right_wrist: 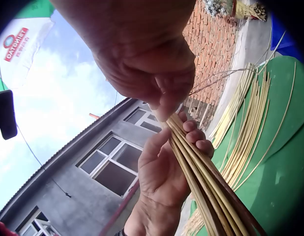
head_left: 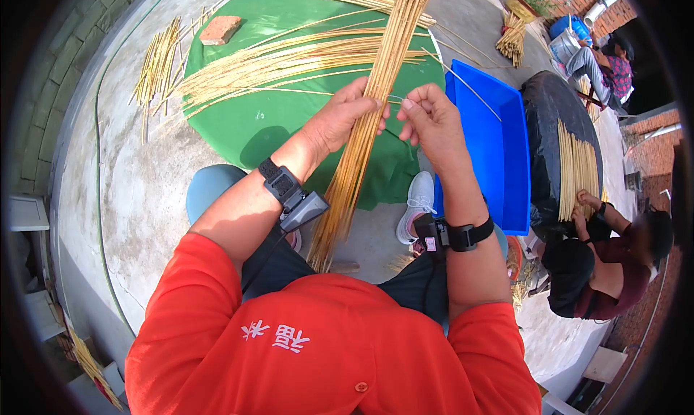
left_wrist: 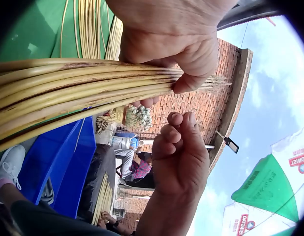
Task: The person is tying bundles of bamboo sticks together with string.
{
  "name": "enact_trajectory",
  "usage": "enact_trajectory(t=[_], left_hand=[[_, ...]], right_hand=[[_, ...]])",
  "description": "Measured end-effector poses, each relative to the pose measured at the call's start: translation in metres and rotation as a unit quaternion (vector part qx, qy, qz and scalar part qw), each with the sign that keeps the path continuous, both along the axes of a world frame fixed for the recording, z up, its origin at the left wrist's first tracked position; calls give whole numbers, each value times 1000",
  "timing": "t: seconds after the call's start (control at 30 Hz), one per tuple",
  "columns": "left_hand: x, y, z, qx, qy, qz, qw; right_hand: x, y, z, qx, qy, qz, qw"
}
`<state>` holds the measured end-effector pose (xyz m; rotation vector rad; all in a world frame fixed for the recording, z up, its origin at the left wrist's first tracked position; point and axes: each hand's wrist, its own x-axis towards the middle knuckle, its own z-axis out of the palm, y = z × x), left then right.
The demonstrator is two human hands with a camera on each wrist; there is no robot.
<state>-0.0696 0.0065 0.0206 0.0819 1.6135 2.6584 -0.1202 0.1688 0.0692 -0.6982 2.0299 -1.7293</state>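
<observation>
A long bundle of thin tan stalks (head_left: 396, 45) slants up and away between the person's knees. The left hand (head_left: 338, 117) grips it around the middle, thumb across the near side and fingertips showing past the far edge. Beside it the right hand (head_left: 438, 129) pinches a thin pale wire (head_left: 394, 97) between thumb and forefinger; the wire runs to the bundle near the left fingers. In the left wrist view the right hand (left_wrist: 179, 160) has its thumb and fingertip together, apart from the stalks. The right wrist view shows the left hand (right_wrist: 166, 167) around the stalks from below.
More loose stalks (head_left: 289, 62) lie on a round green-covered table (head_left: 238, 144), with a brick (head_left: 220, 30) near its edge. A blue tray (head_left: 510, 155) stands to the right. Beyond it, another person's hands (head_left: 584, 207) touch stalks on a black-covered table (head_left: 542, 118). Someone else sits farther back.
</observation>
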Motion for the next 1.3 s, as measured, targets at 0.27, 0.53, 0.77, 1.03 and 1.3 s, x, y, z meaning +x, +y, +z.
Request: enact_trajectory(t=[0.27, 0.53, 0.77, 1.03, 1.3], left_hand=[[0, 13, 6, -64, 34, 100, 992], [1, 13, 9, -46, 83, 94, 991], [3, 13, 12, -25, 54, 87, 994], [3, 11, 5, -136, 88, 108, 981], [8, -3, 12, 22, -23, 40, 999]], right_hand=[[1, -5, 2, -94, 46, -85, 991], [7, -14, -13, -141, 162, 7, 977], [7, -13, -2, -167, 150, -35, 974], [9, -20, -15, -95, 288, -51, 952], [22, -20, -7, 19, 514, 12, 857]])
